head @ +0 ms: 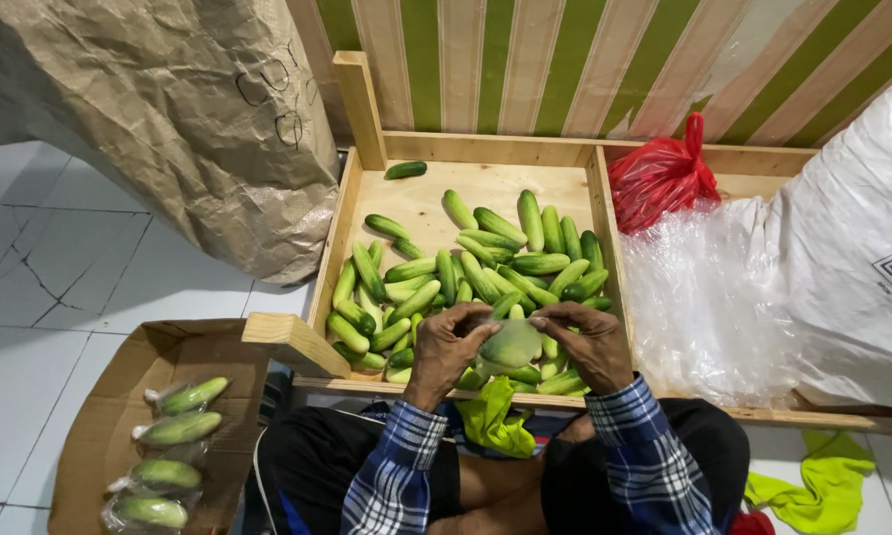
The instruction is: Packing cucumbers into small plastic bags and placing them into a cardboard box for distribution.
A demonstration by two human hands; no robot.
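head view | step: bagging, judged | left hand [448,347] and right hand [593,345] both pinch clear plastic bag with green cucumber inside [510,345], over near edge of shallow wooden crate [352,213] of loose cucumbers [486,263] | four bagged cucumbers [168,456] in brown cardboard box [89,436] at left | next, judged: firm grip, close bag mouth

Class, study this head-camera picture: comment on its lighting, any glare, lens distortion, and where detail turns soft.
Head view: light is even and soft, shadows faint; glare whitens the clear plastic sheet and white sack; wide-angle lens bows the wooden crate edges and striped wall; the left hand and right hand look slightly soft around the bagged cucumber; loose cucumbers stay sharp.
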